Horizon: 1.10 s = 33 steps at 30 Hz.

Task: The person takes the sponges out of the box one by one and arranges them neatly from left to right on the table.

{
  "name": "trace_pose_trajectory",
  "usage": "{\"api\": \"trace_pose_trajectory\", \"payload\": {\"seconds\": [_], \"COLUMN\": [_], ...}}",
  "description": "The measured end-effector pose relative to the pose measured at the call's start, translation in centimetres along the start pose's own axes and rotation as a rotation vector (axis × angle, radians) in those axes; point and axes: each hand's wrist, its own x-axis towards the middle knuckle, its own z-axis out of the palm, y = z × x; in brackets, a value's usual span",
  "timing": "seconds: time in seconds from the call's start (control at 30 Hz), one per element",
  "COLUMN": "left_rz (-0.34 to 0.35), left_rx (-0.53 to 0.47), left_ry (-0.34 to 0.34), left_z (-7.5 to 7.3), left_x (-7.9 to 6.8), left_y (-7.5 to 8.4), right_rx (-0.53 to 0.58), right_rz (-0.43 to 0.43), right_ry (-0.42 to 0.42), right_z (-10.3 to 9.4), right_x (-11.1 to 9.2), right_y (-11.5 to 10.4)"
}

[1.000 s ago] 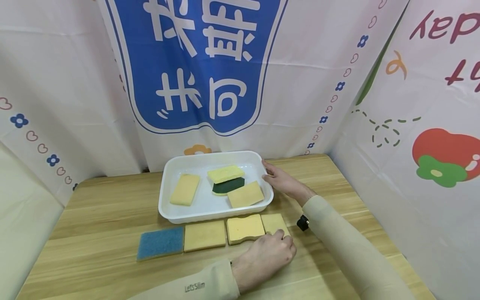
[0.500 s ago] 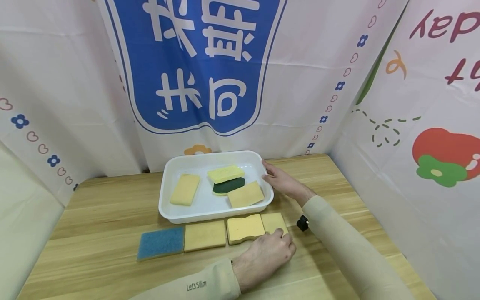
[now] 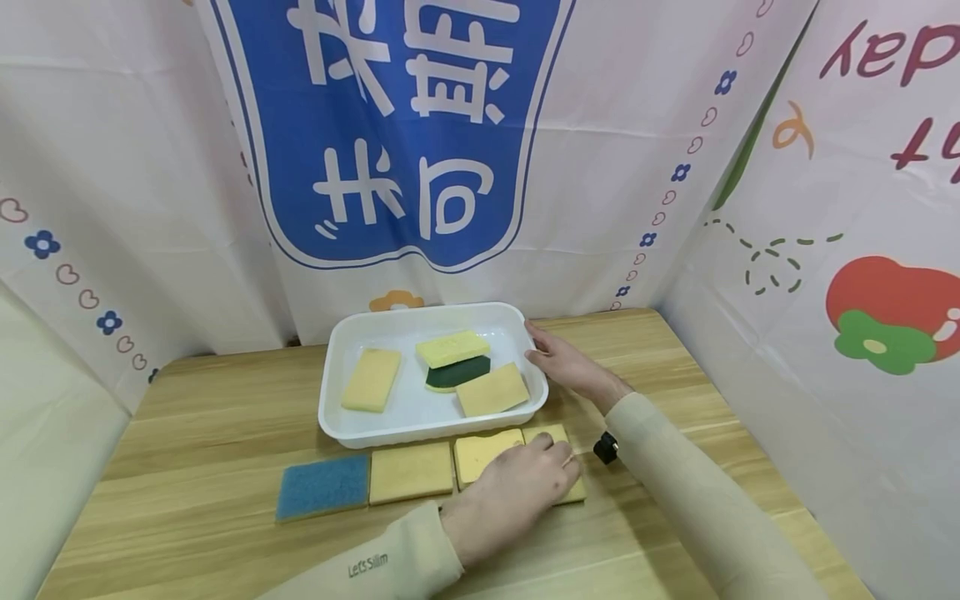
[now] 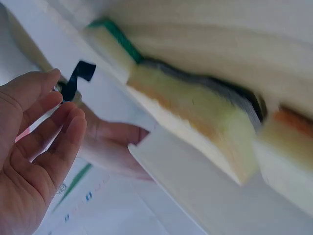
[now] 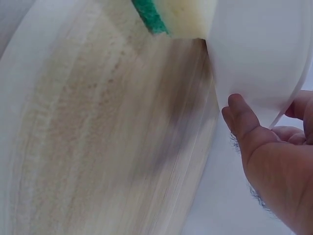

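Note:
My left hand (image 3: pixel 517 487) is over the right end of a row of sponges. Its fingers are loosely curled and hold nothing in the left wrist view, apart from the green-backed end sponge (image 4: pixel 111 46). Beside that lies a wavy sponge (image 3: pixel 480 456) with a dark pad underneath. The row continues left with a plain yellow sponge (image 3: pixel 411 472) and a sponge with its blue scouring side up (image 3: pixel 322 487). My right hand (image 3: pixel 566 365) rests against the right end of the white tray (image 3: pixel 408 387); its fingers (image 5: pixel 239 115) touch the outer wall.
Inside the tray lie a pale sponge (image 3: pixel 371 380) at left, a bright yellow sponge (image 3: pixel 453 347), a dark green-topped sponge (image 3: pixel 459 372) and another pale sponge (image 3: pixel 492 389). A printed curtain (image 3: pixel 300 292) hangs behind the wooden table (image 3: pixel 225 400).
My left hand has drawn off the end sponge, moving slightly left and up, so the sponge's near corner shows now. My right hand and the tray look unmoved.

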Motion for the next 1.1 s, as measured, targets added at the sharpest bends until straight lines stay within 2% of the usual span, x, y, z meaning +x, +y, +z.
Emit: {"api": "trace_pose_trajectory", "payload": {"seconds": [0.2, 0.4, 0.57, 0.73, 1.1], "left_rz": [-0.054, -0.134, -0.213, -0.262, -0.38], "left_rx": [-0.033, -0.153, -0.249, -0.323, -0.368], "left_ry": [0.073, 0.058, 0.085, 0.093, 0.087], "left_z": [-0.2, 0.0, 0.4, 0.7, 1.1], "left_x": [-0.8, -1.8, -2.8, -3.7, -5.2], "left_y": [-2.4, -4.7, -6.3, -7.9, -11.4], "right_rx": [0.001, 0.019, 0.004, 0.006, -0.006], "right_rz": [-0.001, 0.011, 0.039, 0.047, 0.072], "right_ry": [0.009, 0.02, 0.027, 0.032, 0.059], "right_z": [0.0, 0.1, 0.2, 0.4, 0.7], "right_x": [-0.1, 0.0, 0.0, 0.0, 0.1], "right_y": [0.1, 0.1, 0.0, -0.1, -0.2]}}
